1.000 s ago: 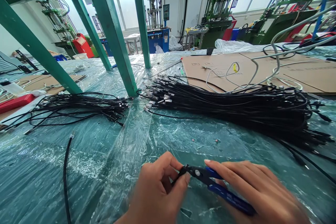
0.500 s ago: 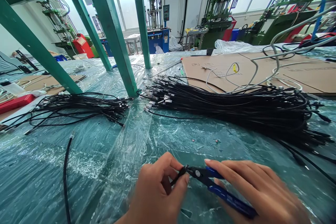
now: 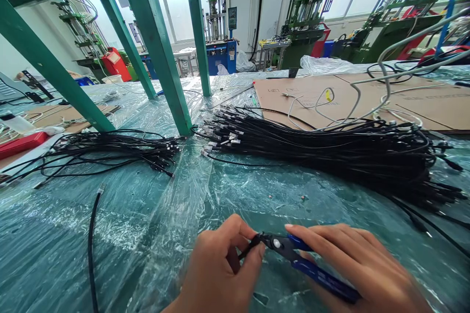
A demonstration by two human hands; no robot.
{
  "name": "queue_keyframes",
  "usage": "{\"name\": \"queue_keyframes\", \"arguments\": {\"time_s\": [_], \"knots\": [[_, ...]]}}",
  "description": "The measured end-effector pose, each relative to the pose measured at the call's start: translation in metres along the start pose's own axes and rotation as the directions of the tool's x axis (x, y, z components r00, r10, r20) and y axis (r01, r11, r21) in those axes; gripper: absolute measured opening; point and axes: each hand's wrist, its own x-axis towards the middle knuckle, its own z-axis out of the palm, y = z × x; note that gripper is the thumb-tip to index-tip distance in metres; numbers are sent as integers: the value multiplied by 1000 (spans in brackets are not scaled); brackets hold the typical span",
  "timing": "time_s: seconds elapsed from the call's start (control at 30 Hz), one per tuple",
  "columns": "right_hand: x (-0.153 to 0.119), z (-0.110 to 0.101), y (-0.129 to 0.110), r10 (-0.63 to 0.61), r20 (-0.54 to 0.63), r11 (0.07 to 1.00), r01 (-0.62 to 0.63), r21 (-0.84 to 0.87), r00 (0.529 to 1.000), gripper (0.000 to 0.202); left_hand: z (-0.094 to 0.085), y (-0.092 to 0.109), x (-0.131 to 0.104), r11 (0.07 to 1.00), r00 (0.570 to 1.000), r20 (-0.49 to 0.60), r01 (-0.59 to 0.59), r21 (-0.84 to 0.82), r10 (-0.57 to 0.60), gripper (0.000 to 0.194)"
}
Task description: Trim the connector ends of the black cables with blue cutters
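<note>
Between its thumb and fingers my left hand (image 3: 223, 264) pinches a black cable (image 3: 249, 247) near one end. My right hand (image 3: 356, 264) grips the blue handles of a pair of small flush cutters (image 3: 293, 257). The dark jaws of the cutters meet the cable end right at my left fingertips; the exact contact is too small to make out. At the left a length of black cable (image 3: 92, 244) with a metal plug at its top runs down out of the picture; whether it joins the held one is hidden.
A big bundle of black cables (image 3: 330, 156) lies ahead on the film-covered table (image 3: 154, 225). A smaller cable pile (image 3: 110, 149) is at the left. Green metal legs (image 3: 157, 44) stand on the table. Flattened cardboard (image 3: 312, 93) with grey wires lies behind the bundle.
Both hands keep nearly the same place and grip. The cutters have shifted very slightly against the cable end, and the cable at the left has moved a touch.
</note>
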Motion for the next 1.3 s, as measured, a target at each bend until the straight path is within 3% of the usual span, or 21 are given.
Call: {"name": "queue_keyframes", "arguments": {"time_s": [0.3, 0.67, 1.3], "knots": [[-3, -1, 0, -13, -19, 1000, 13, 3, 1000, 18, -2, -1, 1, 1000, 999, 48, 7, 10, -7, 13], [-4, -3, 2, 25, -16, 999, -26, -45, 1000, 19, -8, 6, 4, 974, 973, 181, 170, -147, -143, 19], [-2, 0, -1, 7, -16, 999, -7, -35, 1000, 23, -5, 1, 2, 998, 994, 101, 54, -28, -51, 13]]}}
